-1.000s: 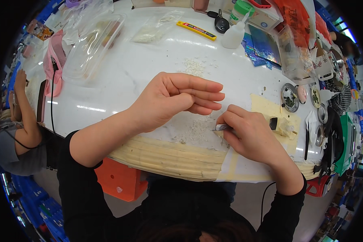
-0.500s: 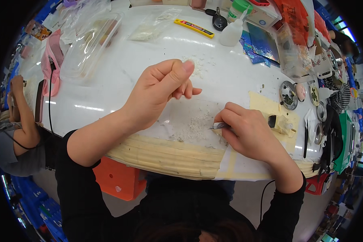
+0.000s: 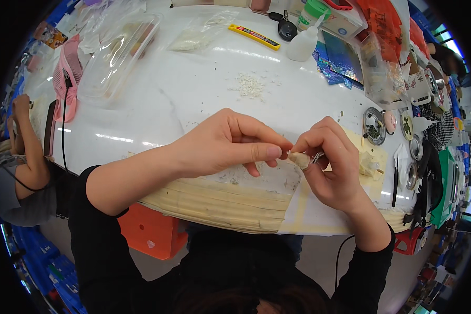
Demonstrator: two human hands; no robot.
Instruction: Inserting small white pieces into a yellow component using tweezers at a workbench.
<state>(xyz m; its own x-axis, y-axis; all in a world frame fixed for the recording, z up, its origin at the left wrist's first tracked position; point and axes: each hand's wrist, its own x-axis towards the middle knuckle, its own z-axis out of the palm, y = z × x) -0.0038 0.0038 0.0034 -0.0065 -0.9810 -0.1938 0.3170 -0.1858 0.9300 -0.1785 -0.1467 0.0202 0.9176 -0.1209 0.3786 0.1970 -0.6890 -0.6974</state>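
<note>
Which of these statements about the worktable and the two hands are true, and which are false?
1. The left hand and right hand meet at a small pale piece. True.
2. The yellow utility knife is held in the right hand. False: it lies at the far side of the white table.
3. A small heap of white grains lies on the table beyond the hands. True.
4. The white squeeze bottle lies tipped over beside the left hand. False: it stands far off, near the knife.

hands: 2 | yellow utility knife: 1 | white squeeze bottle: 1 | clear plastic tray: 1
</note>
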